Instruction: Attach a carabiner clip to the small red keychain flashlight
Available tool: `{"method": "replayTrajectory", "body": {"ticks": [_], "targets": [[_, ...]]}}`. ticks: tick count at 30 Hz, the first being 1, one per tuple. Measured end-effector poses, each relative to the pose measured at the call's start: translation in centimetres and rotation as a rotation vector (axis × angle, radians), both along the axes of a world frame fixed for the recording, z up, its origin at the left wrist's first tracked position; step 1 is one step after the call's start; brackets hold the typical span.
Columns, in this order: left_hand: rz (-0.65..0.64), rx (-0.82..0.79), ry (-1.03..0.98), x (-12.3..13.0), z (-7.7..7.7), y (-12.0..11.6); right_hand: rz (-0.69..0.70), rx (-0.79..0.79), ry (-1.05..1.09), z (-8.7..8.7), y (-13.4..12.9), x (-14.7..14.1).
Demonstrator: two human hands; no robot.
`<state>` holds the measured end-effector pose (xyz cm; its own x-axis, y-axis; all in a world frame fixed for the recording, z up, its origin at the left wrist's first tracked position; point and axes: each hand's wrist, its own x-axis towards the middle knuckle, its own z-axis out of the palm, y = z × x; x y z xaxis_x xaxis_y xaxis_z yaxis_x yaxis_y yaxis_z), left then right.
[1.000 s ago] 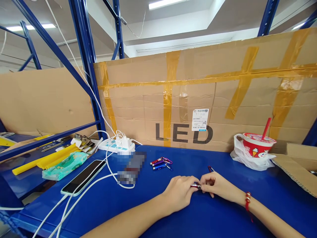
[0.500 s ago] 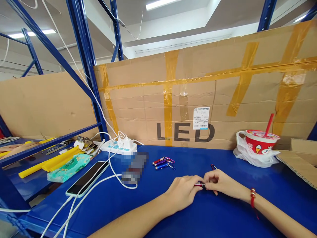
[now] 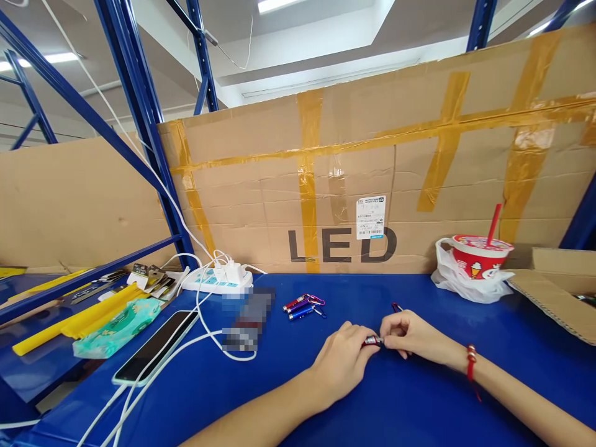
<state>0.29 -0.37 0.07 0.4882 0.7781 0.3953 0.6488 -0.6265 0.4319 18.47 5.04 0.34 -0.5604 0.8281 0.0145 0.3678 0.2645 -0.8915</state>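
Observation:
Low over the blue table [image 3: 298, 385], my left hand [image 3: 342, 360] pinches a small dark-red cylinder [image 3: 371, 341] with a pale label. My right hand [image 3: 404, 332] is closed at the cylinder's right end, its fingertips on a small silvery part that is too small to make out. A dark-red clip-like piece [image 3: 397, 307] shows just behind my right hand; whether it is held is hidden. To the left lie a red cylinder [image 3: 295, 303], a purple one [image 3: 302, 307] and a blue one [image 3: 302, 312], with carabiner clips.
A phone [image 3: 156, 347] with white cables and a power strip [image 3: 218, 279] are at the left, beside a blurred dark object [image 3: 249, 320]. A red cup [image 3: 482, 256] in a plastic bag and an open carton [image 3: 554, 298] stand right. Taped cardboard [image 3: 261, 205] rises behind.
The camera view has shifted slightly to the right. Between my hands, the cylinder's labelled side shows more, and a silvery part is visible at its right end. The person's hand at far left is out of view.

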Motion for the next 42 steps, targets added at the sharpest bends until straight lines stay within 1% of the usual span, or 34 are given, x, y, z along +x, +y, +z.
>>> {"method": "replayTrajectory", "body": {"ticks": [4,10,15,18,20,22,24,29,31,33,35,37,39,40,42], "targets": [[0.016,0.038,-0.009,0.0,-0.3,0.2,-0.021,0.028,-0.006,0.1,-0.1,-0.1],[0.004,0.040,-0.012,-0.1,0.0,-0.1,-0.040,0.054,0.018,-0.1,0.0,-0.1],[-0.016,0.018,-0.002,-0.2,0.1,-0.2,-0.020,0.012,0.014,-0.1,-0.2,0.0],[-0.060,0.040,0.017,-0.2,0.2,-0.1,-0.003,0.026,-0.030,0.2,-0.5,0.0],[-0.083,0.046,0.031,-0.3,0.4,0.0,0.030,0.028,-0.063,0.3,-0.7,0.0],[-0.080,0.027,0.032,-0.4,0.5,0.1,0.073,0.032,-0.100,0.5,-1.1,0.0],[-0.070,-0.006,0.018,-0.4,0.5,0.1,0.105,0.087,-0.159,0.7,-1.5,0.0],[-0.056,-0.035,0.003,-0.5,0.4,-0.1,0.119,0.408,-0.384,2.0,-2.8,-0.2],[-0.065,-0.017,0.008,-0.5,0.2,-0.2,0.115,0.484,-0.426,2.4,-3.2,-0.4],[-0.079,0.004,0.006,-0.6,0.1,-0.2,0.113,0.512,-0.424,2.5,-3.5,-0.5],[-0.095,0.027,-0.001,-0.7,-0.1,0.0,0.102,0.488,-0.391,2.4,-3.6,-0.7],[-0.094,0.053,-0.011,-0.8,-0.3,0.2,0.069,0.411,-0.336,2.0,-3.7,-1.0],[-0.085,0.068,-0.021,-0.8,-0.4,0.3,0.023,0.276,-0.258,1.5,-3.7,-1.2],[-0.086,0.070,-0.024,-0.8,-0.4,0.3,0.000,0.182,-0.205,1.3,-3.7,-1.4],[-0.097,0.072,-0.025,-0.8,-0.5,0.3,-0.003,0.001,-0.103,0.9,-3.6,-1.6]]}}
